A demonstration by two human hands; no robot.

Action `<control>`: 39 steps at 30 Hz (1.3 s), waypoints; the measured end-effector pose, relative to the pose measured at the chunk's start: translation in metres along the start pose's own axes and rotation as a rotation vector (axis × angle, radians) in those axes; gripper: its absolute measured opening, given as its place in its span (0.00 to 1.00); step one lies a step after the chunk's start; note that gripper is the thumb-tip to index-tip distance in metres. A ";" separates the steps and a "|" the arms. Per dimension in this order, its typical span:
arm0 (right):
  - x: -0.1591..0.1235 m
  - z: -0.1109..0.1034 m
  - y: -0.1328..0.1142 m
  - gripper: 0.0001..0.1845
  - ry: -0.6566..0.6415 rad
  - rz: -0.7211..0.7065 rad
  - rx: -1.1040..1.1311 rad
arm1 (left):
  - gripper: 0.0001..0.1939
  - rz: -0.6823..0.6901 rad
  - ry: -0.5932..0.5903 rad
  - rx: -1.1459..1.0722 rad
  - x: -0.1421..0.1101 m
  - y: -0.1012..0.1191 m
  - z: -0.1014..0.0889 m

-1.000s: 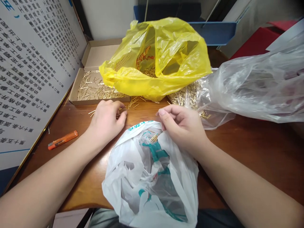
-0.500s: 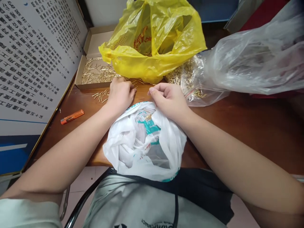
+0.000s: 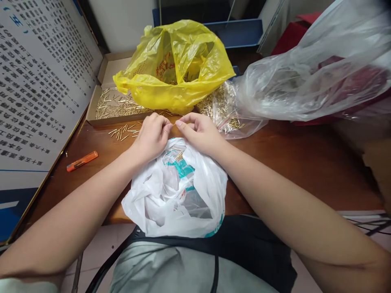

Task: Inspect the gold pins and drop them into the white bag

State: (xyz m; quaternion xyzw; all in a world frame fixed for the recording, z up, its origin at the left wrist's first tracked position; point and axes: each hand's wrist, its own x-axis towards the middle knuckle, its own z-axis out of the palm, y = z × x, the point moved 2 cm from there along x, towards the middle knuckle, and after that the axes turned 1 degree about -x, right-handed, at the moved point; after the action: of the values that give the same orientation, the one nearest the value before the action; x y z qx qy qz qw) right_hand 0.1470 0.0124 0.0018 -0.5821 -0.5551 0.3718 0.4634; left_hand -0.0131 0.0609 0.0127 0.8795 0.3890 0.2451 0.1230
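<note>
My left hand [image 3: 153, 134] and my right hand [image 3: 199, 131] meet above the far rim of a white plastic bag [image 3: 174, 195], fingertips almost touching. Both are closed in a pinch; whatever sits between the fingertips is too small to make out. A few thin brass-coloured pins [image 3: 179, 156] lie inside the white bag. Left of my left hand, loose pins [image 3: 122, 131] are scattered on the wooden table. Behind them stands a shallow cardboard box [image 3: 114, 120] with many similar pins in it.
A yellow plastic bag [image 3: 180, 95] stands open behind my hands. To its right lies a clear bag [image 3: 222, 108] of small brass-coloured parts, with a large clear plastic bag [image 3: 284, 89] beside it. An orange box cutter [image 3: 82, 161] rests near the printed board [image 3: 45, 81] at left.
My left hand has come away from the pins by the box and drawn close to my right hand, its fingers now pinched. The camera view has shifted slightly.
</note>
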 end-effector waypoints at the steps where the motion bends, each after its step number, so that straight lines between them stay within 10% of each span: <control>1: 0.000 0.000 0.001 0.10 -0.017 -0.025 0.008 | 0.07 0.001 -0.022 -0.031 -0.001 0.001 0.002; 39: -0.003 -0.004 -0.010 0.08 0.008 -0.089 -0.104 | 0.13 -0.044 -0.052 -0.197 -0.007 -0.007 0.013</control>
State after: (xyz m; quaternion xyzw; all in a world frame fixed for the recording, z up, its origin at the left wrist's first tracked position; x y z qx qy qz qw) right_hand 0.1473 0.0087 0.0127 -0.5816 -0.5974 0.3192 0.4505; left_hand -0.0151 0.0603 -0.0035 0.8604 0.3791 0.2563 0.2243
